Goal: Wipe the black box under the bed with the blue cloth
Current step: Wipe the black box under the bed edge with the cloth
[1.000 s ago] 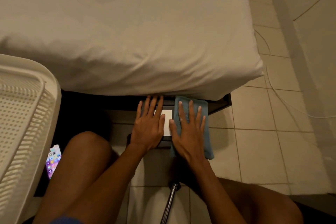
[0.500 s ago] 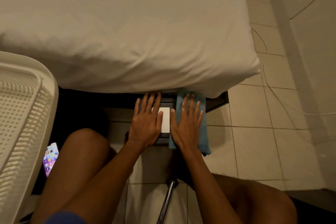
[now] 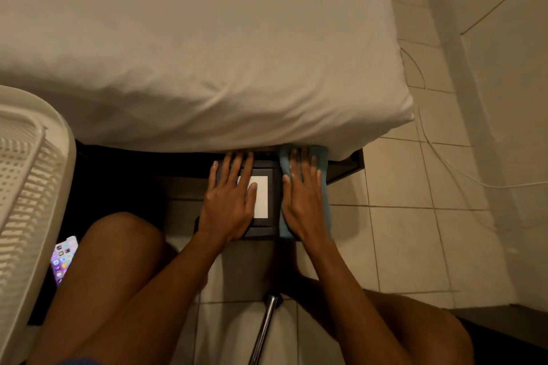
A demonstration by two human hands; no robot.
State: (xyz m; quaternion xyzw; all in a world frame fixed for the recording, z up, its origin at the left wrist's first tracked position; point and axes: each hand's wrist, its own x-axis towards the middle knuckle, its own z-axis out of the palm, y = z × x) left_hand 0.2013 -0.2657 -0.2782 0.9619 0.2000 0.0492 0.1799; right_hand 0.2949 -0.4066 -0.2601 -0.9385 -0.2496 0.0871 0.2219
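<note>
**Box half out from under the bed, cloth pinned on its right side**

Far left: white slatted basket (image 3: 26,187) at the frame edge; a lit phone (image 3: 63,258) lay on the floor just beside it. Neither was part of the job.

Black box (image 3: 274,187) sat on the tiled floor (image 3: 400,231) at the bed's near edge, close to the bed's right-hand corner. Its far end ran under the overhanging mattress (image 3: 192,53); the near end stood clear on the tiles. A pale rectangular label (image 3: 262,197) showed on the lid.

Handling, as judged: the box looked rigid and square-edged, with a smooth lid, probably light enough to skate on tile under a sideways push. Best held by a flat palm pressing down on the lid, or by its long side edges.

Left hand (image 3: 228,204): fingers straight and spread, palm flat on the left part of the lid, thumb across the label. It gripped nothing; it appeared to be steadying the box.

Right hand (image 3: 304,201): also flat and splayed, pressed down on the blue cloth (image 3: 324,175), not closed around it. Fingertips reached the mattress shadow.

Cloth was soft and limp, draped along the box's right edge and trailing towards the floor. Likely to bunch unless kept under an even palm. Whether it covered the side face, I could not tell.
</note>
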